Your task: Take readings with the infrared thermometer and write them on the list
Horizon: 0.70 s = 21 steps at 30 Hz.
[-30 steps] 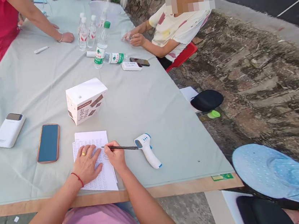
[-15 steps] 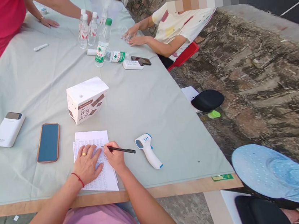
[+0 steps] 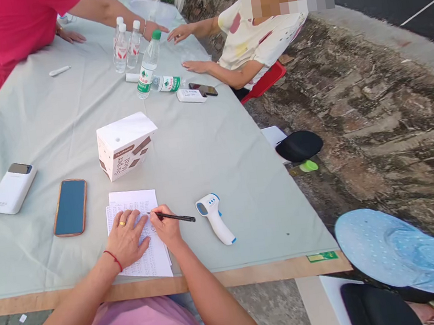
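Note:
My left hand (image 3: 129, 236) lies flat on printed sheets of paper (image 3: 150, 265), its fingers spread over the rows of text. In my right hand (image 3: 165, 227) is a black pen (image 3: 176, 217), gripped between thumb and fingers. The pen's tip is at the paper, close to my left fingertips. To the right of that hand lies a white and blue infrared thermometer (image 3: 216, 219). A phone (image 3: 70, 208) in an orange-brown case is left of the papers, and a white power bank (image 3: 12, 188) lies farther left. Just beyond the papers stands a white and brown box (image 3: 128, 144).
Several water bottles (image 3: 149, 68) stand or lie at mid-table, near a small white box (image 3: 192, 95) and a dark phone (image 3: 204, 89). Two people sit at the far sides. A blue polka-dot hat (image 3: 394, 249) is beyond the table's right edge.
The person in pink has leaned right, stretching an arm across the table. The person in the patterned shirt has raised one hand toward it. My hands and the pen stay nearly still.

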Motion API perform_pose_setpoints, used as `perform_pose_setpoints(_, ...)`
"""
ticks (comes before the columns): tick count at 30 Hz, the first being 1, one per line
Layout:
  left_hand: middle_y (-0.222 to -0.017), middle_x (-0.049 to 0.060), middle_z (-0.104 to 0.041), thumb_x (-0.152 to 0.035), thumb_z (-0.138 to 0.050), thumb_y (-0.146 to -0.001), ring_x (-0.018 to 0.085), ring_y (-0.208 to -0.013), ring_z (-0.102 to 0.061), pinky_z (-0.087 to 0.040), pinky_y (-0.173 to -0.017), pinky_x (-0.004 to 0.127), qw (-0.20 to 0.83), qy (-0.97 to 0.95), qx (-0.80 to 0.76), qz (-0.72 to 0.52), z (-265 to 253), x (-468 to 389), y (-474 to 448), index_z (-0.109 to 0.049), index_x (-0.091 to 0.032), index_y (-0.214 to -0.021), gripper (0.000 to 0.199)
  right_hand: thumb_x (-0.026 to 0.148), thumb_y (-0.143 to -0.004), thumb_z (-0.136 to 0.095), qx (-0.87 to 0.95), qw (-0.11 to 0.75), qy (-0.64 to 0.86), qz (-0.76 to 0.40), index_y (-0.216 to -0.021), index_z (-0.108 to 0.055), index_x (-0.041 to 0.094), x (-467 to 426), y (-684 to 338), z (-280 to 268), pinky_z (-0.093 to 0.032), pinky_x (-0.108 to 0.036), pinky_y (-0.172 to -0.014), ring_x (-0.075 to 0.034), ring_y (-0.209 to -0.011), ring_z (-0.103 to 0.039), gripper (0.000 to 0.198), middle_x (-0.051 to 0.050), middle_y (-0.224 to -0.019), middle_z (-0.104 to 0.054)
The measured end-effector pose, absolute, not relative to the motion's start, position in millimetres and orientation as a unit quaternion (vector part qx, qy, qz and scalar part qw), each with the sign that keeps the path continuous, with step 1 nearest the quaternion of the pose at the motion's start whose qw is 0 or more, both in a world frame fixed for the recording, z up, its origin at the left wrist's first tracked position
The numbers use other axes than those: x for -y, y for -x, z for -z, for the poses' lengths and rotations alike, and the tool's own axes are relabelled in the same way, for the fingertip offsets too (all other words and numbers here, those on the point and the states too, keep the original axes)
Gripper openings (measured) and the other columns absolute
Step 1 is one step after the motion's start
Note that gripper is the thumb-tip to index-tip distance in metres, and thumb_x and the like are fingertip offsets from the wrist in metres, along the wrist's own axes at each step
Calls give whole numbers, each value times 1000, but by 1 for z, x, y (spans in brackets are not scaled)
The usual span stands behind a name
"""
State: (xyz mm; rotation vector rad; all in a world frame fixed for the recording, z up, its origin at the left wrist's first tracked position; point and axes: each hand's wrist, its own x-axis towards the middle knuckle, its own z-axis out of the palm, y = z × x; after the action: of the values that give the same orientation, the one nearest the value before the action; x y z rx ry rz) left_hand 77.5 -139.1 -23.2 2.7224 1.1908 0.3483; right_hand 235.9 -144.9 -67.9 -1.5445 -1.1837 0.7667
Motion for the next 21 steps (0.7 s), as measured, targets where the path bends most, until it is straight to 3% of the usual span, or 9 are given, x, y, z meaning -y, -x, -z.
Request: perform_pose_setpoints(21,-129,13,-53,-39,-53,-88,31,-121,-44,-31,-108,50,79,-906,-398,-119,26,138,-77,-53,-17,-131,49,32,-80,-52,486,511,637,-311,-71,-50,23,144,-235,67,-41,-24,-49,-11,-47,-47,13,7,-55,-50)
